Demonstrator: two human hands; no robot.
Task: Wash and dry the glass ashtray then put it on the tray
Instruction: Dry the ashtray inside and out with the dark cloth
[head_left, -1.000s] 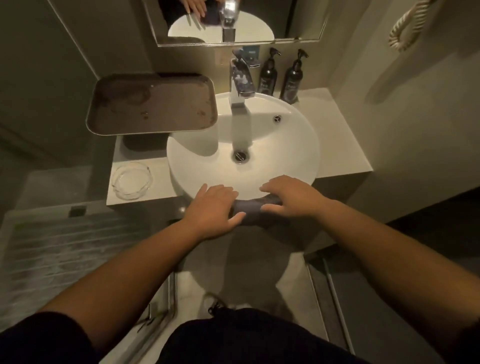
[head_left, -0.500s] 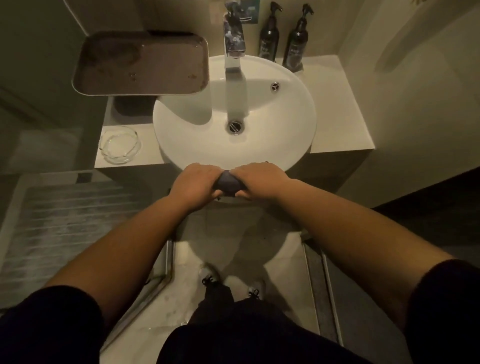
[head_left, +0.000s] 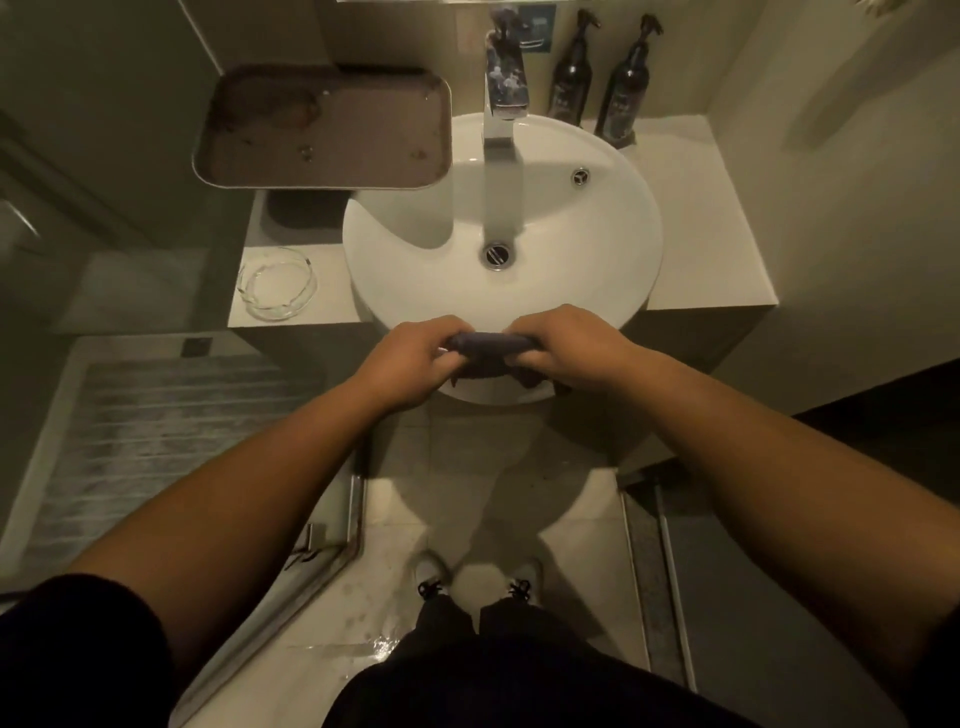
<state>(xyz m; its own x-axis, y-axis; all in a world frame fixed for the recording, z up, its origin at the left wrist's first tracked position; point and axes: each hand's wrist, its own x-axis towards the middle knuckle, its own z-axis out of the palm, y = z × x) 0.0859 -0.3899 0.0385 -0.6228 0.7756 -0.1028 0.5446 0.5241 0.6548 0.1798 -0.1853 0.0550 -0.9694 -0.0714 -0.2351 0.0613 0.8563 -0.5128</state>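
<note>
While both hands grip a dark cloth (head_left: 488, 345) at the near rim of the sink (head_left: 613, 291), the left hand (head_left: 413, 358) and right hand (head_left: 569, 345) each have fingers curled tight round one end. The ashtray (head_left: 277, 283) sits on the counter (head_left: 711, 244) left of the sink, untouched. The tray (head_left: 322, 130) lies behind it.
</note>
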